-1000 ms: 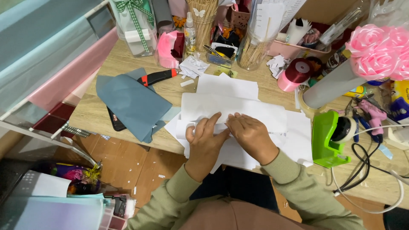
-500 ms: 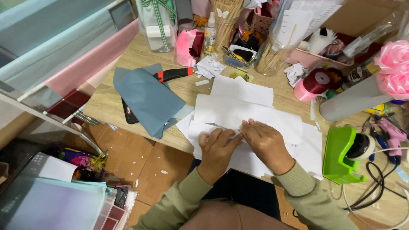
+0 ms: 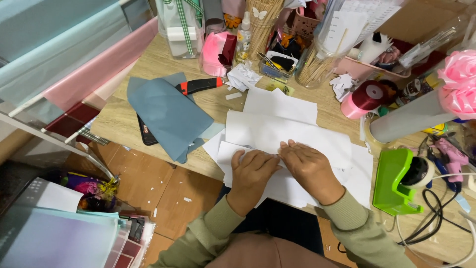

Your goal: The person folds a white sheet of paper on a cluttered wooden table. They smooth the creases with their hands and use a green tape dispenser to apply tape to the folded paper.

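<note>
Several white paper sheets (image 3: 277, 131) lie stacked at the front edge of a wooden desk (image 3: 148, 67). My left hand (image 3: 254, 171) rests on the nearest sheet with its fingers curled over a folded edge of the paper. My right hand (image 3: 310, 168) lies flat beside it, palm down, fingers together and pressing the same sheet. The two hands touch at the thumbs. Both sleeves are olive green.
A blue-grey sheet (image 3: 163, 114) covers a black phone (image 3: 146, 133) to the left, with an orange-handled utility knife (image 3: 201, 85) behind it. To the right are a green tape dispenser (image 3: 396, 181), a pink ribbon spool (image 3: 366, 97), a grey roll (image 3: 411, 119), a pink glue gun (image 3: 448, 154) and cables. A jar of sticks (image 3: 317, 62) stands behind.
Both hands have slid slightly along the white sheet. The left hand's fingers have curled tighter over the fold, and the thin raised paper edge seen earlier is now pressed down.
</note>
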